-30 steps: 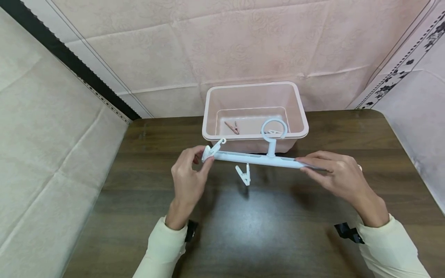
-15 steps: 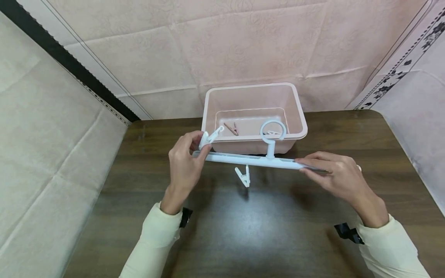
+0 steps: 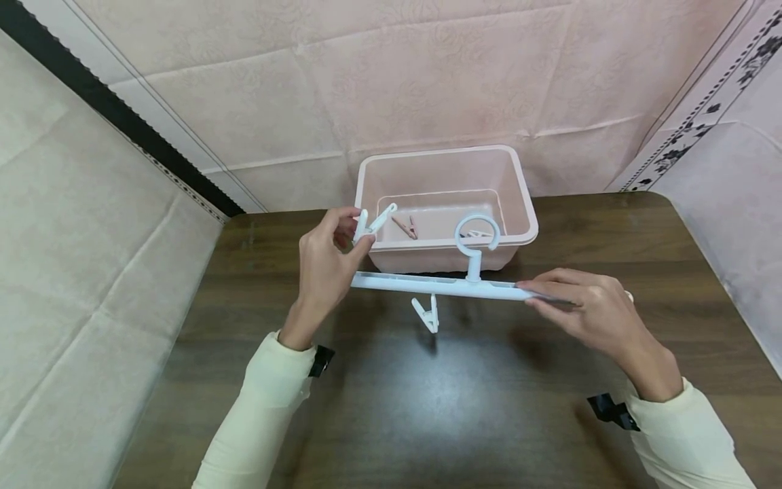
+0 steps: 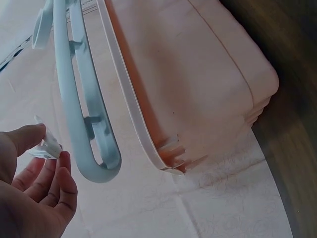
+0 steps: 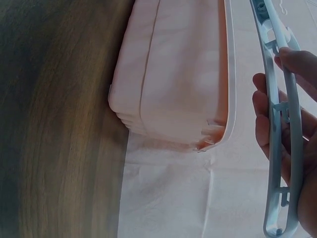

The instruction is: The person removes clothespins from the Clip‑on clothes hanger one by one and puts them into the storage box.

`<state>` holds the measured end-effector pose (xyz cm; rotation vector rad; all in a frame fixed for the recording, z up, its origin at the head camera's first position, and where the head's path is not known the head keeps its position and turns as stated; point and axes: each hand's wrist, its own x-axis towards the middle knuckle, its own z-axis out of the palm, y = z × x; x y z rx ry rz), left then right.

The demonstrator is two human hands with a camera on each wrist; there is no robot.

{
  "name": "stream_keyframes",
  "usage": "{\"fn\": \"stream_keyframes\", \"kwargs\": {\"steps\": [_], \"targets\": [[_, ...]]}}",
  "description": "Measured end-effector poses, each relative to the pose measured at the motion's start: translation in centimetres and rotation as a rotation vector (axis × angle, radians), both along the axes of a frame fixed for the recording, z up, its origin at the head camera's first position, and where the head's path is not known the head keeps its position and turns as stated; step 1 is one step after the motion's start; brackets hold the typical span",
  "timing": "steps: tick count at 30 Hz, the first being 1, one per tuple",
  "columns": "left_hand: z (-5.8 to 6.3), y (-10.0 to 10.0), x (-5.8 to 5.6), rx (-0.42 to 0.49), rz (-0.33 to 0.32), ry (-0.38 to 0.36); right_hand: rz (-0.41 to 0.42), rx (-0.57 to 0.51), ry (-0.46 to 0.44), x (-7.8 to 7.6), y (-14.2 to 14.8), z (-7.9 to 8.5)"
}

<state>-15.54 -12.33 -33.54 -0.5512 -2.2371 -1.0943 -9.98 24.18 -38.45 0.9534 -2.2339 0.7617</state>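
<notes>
Between thumb and fingers, my left hand (image 3: 325, 261) pinches a white clothespin (image 3: 380, 219) over the front left rim of a pink plastic basin (image 3: 421, 260). The left wrist view shows this clothespin (image 4: 48, 148) apart from the hanger's rounded end. My right hand (image 3: 589, 302) grips the right end of a light blue hanger (image 3: 440, 286), held level in front of the basin with its round hook up. Another white clothespin (image 3: 430, 316) shows just below the bar; whether it is attached I cannot tell. The hanger's (image 5: 295, 134) slotted frame passes between my right thumb and fingers.
Inside the basin lie a pink clothespin (image 3: 406, 229) and some white clothespins (image 3: 479, 234), partly behind the hook. The basin stands at the back of a dark wooden table (image 3: 440, 407), against a cloth-covered wall (image 3: 427, 88).
My left hand has lifted the white clothespin off the hanger's left end and moved it up toward the basin. The right hand and hanger stay nearly still.
</notes>
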Motion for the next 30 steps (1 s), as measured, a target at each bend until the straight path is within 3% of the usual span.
{"fn": "stream_keyframes", "kwargs": {"steps": [14, 20, 30], "targets": [[0.2, 0.2, -2.4, -0.054, -0.046, 0.013, -0.002, 0.006, 0.005, 0.2, 0.2, -0.1], [0.4, 0.7, -3.6, -0.077, -0.063, -0.029, -0.011, 0.015, 0.010, 0.3, 0.3, -0.2], [0.7, 1.4, -4.7, -0.150, -0.032, -0.124, -0.009, 0.008, 0.017, 0.3, 0.3, -0.1]]}}
